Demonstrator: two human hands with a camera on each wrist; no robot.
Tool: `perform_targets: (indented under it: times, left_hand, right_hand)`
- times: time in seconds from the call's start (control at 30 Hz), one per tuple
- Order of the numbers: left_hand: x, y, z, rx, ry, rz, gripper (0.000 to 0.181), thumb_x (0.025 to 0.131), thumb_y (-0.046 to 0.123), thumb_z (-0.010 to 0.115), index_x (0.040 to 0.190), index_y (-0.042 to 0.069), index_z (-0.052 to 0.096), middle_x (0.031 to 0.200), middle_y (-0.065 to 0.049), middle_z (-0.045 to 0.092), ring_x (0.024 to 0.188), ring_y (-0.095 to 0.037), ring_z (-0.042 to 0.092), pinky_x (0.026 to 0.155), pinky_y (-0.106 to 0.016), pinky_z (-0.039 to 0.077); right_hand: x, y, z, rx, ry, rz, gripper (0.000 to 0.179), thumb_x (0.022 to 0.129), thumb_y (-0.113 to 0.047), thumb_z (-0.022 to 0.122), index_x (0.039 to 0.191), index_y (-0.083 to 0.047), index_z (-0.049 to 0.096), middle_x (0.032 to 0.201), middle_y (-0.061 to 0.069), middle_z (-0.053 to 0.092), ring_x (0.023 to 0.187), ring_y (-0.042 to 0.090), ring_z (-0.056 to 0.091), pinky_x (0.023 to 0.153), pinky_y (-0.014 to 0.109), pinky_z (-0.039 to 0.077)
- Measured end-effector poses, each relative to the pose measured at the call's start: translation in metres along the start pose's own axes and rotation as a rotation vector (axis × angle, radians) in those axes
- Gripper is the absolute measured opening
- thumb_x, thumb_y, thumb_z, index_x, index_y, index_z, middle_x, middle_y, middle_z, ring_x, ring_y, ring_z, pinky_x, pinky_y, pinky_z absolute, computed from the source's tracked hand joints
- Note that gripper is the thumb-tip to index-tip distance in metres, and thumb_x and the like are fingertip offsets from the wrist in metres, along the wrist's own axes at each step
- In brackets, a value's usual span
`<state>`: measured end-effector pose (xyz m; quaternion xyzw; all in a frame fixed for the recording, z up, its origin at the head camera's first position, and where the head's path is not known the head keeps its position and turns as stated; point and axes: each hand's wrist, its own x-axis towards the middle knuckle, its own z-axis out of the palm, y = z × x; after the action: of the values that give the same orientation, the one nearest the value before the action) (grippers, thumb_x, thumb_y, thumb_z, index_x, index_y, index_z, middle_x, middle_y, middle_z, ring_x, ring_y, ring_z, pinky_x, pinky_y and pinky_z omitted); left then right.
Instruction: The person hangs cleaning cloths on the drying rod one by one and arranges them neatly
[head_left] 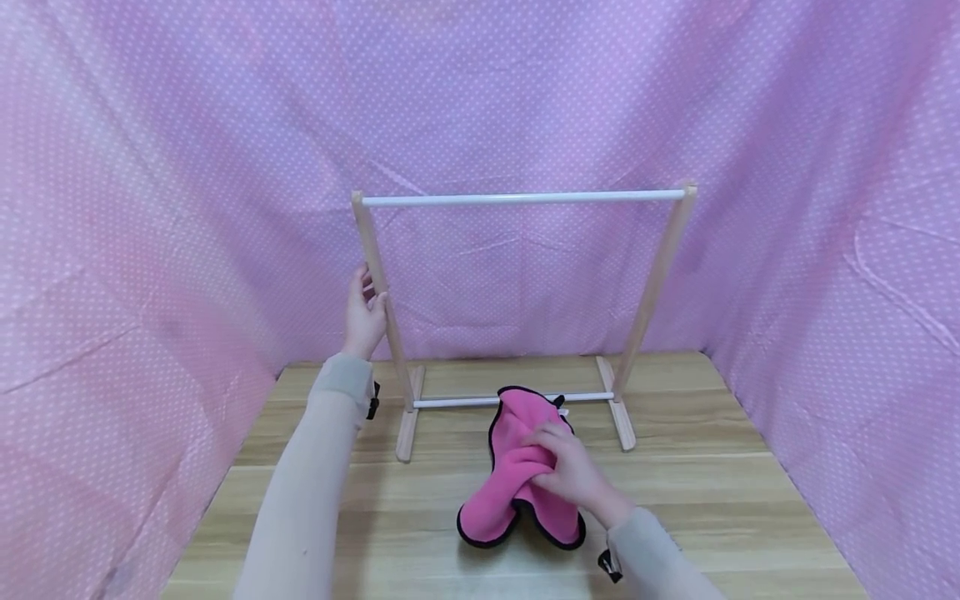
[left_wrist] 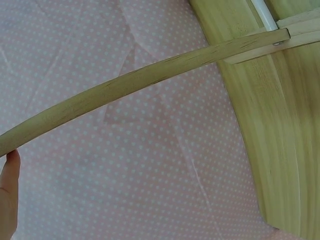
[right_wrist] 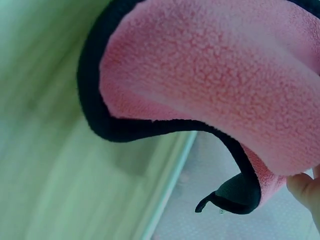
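Note:
A wooden rack stands toward the back of the table, with two side posts joined by a white top bar and a white lower bar. My left hand grips its left post partway up, the thumb against the post's edge in the left wrist view. My right hand pinches a soft pink fleece piece with black edging, bunching a fold in the middle. Two rounded lobes hang toward the near side. A black tab sticks out at its far end, close to the lower bar.
The rack's wooden feet rest on the wood-grain table. Pink curtains with white dots surround the table at the back and both sides. A black clip sits at the right cuff.

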<state>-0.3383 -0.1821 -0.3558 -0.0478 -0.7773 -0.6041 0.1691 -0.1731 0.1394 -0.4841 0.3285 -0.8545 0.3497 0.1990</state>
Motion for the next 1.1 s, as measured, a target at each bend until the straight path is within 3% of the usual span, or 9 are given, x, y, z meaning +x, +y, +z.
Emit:
perform_targets:
  times: [0.33, 0.57, 0.67, 0.77, 0.9, 1.1]
  left_hand:
    - [-0.005, 0.005, -0.004, -0.047, 0.010, 0.018, 0.059, 0.096, -0.006, 0.041, 0.148, 0.015, 0.024, 0.144, -0.017, 0.034, 0.131, -0.031, 0.038, 0.109, -0.040, 0.040]
    - [-0.002, 0.007, -0.001, -0.022, 0.002, 0.014, 0.057, 0.096, -0.006, 0.042, 0.147, 0.014, 0.025, 0.143, -0.017, 0.036, 0.130, -0.030, 0.039, 0.110, -0.038, 0.039]
    - [0.000, 0.008, 0.002, -0.038, 0.006, 0.018, 0.057, 0.095, -0.007, 0.042, 0.147, 0.012, 0.025, 0.142, -0.017, 0.036, 0.129, -0.031, 0.040, 0.110, -0.037, 0.039]
    - [0.001, 0.007, 0.004, -0.052, 0.016, 0.031, 0.056, 0.095, -0.008, 0.042, 0.146, 0.010, 0.027, 0.141, -0.019, 0.037, 0.127, -0.032, 0.042, 0.109, -0.037, 0.040]
    - [0.001, 0.006, 0.005, -0.064, 0.029, 0.035, 0.056, 0.094, -0.009, 0.043, 0.145, 0.009, 0.028, 0.140, -0.019, 0.037, 0.127, -0.032, 0.042, 0.110, -0.037, 0.040]
    - [0.000, 0.000, 0.001, -0.066, 0.026, 0.009, 0.058, 0.094, -0.009, 0.042, 0.147, 0.012, 0.027, 0.142, -0.018, 0.036, 0.129, -0.031, 0.040, 0.110, -0.035, 0.039]
  right_hand:
    - [0.036, -0.007, -0.033, -0.078, 0.141, -0.120, 0.047, 0.050, 0.002, 0.079, 0.094, -0.008, 0.067, 0.099, 0.007, 0.061, 0.091, 0.023, 0.057, 0.079, 0.036, 0.052]
    - [0.055, -0.017, -0.057, -0.044, 0.208, -0.164, 0.043, 0.055, 0.003, 0.076, 0.096, -0.004, 0.067, 0.100, 0.010, 0.060, 0.093, 0.024, 0.055, 0.084, 0.018, 0.046]
    - [0.065, -0.023, -0.068, -0.035, 0.242, -0.193, 0.042, 0.055, 0.005, 0.074, 0.095, -0.002, 0.067, 0.100, 0.012, 0.061, 0.094, 0.026, 0.055, 0.086, 0.021, 0.045]
    - [0.075, -0.027, -0.077, -0.077, 0.287, -0.224, 0.042, 0.053, 0.004, 0.073, 0.095, -0.003, 0.068, 0.100, 0.013, 0.062, 0.094, 0.027, 0.056, 0.078, 0.029, 0.046]
    - [0.088, -0.032, -0.085, -0.119, 0.321, -0.248, 0.042, 0.053, 0.002, 0.074, 0.094, -0.004, 0.068, 0.100, 0.013, 0.063, 0.094, 0.028, 0.057, 0.071, 0.030, 0.048]
    - [0.105, -0.041, -0.092, -0.057, 0.330, -0.284, 0.039, 0.057, 0.005, 0.073, 0.095, 0.001, 0.068, 0.101, 0.017, 0.063, 0.095, 0.030, 0.056, 0.085, 0.027, 0.048]
